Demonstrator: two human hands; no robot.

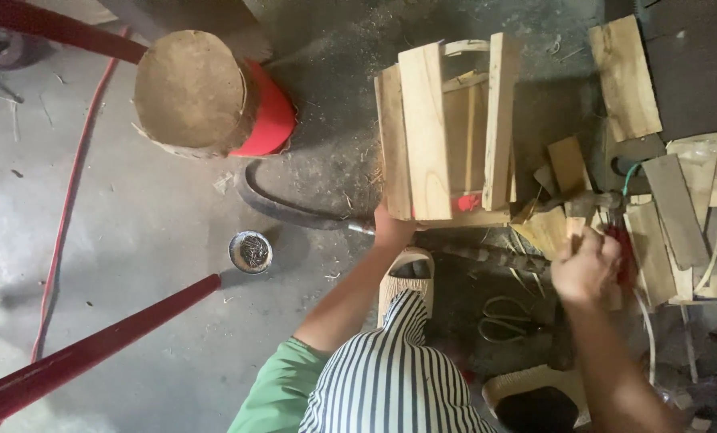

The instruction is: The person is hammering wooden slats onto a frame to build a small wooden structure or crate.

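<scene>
Wooden slats make up the crate (447,132) that we steady on the dusty floor (134,216), just ahead of our knee. Our left hand (390,228) is closed on its near bottom edge, fingers hidden under the wood, thumb side up. Our right hand (587,269) is clenched round a hammer (591,204), whose head sits blurred just right of the crate's lower corner; a red object lies against that hand, too blurred for us to name.

We judge the crate to be light and stiff, with thin rough boards and open gaps between them. It will not slip in a bare palm, but splinters and nail points are likely along the cut ends. The best hold looks to be where we already have it, on the bottom rail, or across one of the two upright boards; the thin curved strip at the far end looks weak and we would not pull on it.

Room is tight on the right: loose offcuts (627,76) and planks crowd that side, touching or overlapping one another, and scissors (507,317) lie near our sandal (407,277). A dark hose (282,204) curves in from the left up to the crate's near corner. Left of that the floor opens out, apart from a small tin of nails (251,251), a red stool (214,92) and red tubes (94,345).
</scene>
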